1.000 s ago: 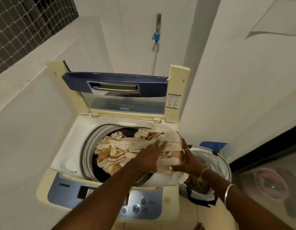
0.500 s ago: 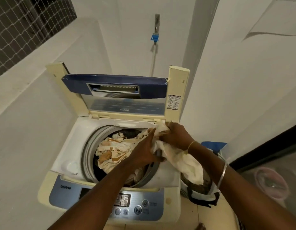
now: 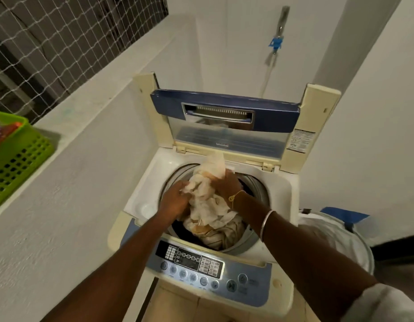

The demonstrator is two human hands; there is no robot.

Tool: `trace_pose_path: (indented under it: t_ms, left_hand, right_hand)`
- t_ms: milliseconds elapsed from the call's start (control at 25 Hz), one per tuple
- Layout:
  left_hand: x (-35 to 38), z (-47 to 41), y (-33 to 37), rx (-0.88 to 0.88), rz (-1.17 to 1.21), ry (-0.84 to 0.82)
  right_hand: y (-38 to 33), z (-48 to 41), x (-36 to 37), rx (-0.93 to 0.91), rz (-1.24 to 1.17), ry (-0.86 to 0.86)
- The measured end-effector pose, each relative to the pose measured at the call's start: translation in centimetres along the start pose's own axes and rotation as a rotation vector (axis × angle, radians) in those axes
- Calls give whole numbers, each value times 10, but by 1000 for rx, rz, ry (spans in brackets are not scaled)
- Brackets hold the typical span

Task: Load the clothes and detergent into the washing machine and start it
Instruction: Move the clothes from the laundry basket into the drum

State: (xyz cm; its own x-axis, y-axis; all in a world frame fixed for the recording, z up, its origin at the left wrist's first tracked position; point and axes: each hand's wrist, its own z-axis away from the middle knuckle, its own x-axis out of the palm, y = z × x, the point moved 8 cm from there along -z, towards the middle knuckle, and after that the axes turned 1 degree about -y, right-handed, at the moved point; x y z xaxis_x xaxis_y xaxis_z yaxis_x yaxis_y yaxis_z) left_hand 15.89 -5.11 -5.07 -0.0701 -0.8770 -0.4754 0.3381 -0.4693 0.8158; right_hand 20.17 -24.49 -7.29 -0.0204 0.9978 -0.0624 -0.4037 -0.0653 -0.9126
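Note:
A cream top-load washing machine (image 3: 141,203) stands with its blue lid (image 3: 224,112) folded up at the back. A white and tan patterned cloth (image 3: 208,205) fills the drum opening, bunched up in the middle. My left hand (image 3: 174,198) grips the cloth at the drum's left side. Across from it, my right hand (image 3: 225,184) holds the cloth's upper part, and a fold sticks up above the fingers. The blue control panel (image 3: 201,268) with its buttons runs along the front. No detergent is identifiable.
A white laundry basket (image 3: 340,231) stands on the floor to the machine's right. A green plastic basket (image 3: 17,154) sits on the wall ledge at left. A tap with a blue fitting (image 3: 276,43) and hose hangs on the back wall. White walls close in on both sides.
The cloth that hung over the machine's right rim has been gathered into the drum. Both hands moved left and down with it. The view shifted, bringing the green basket into sight.

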Motion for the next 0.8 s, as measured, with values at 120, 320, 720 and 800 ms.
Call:
trace_pose_path:
  t_ms: [120,320,720,800]
  left_hand:
    - [36,2,-29,-85,-10,-103]
    - [85,13,34,277,-193,72]
    - [296,63,181,625,5,-150]
    - [341,64,186,613,-9,-222]
  right_hand:
    - [67,2,-6,296,165,-101]
    - [26,27,-66,0,244,34]
    - [25,107,-287,-326,-12,592]
    - [45,106,-323,-269,-5,608]
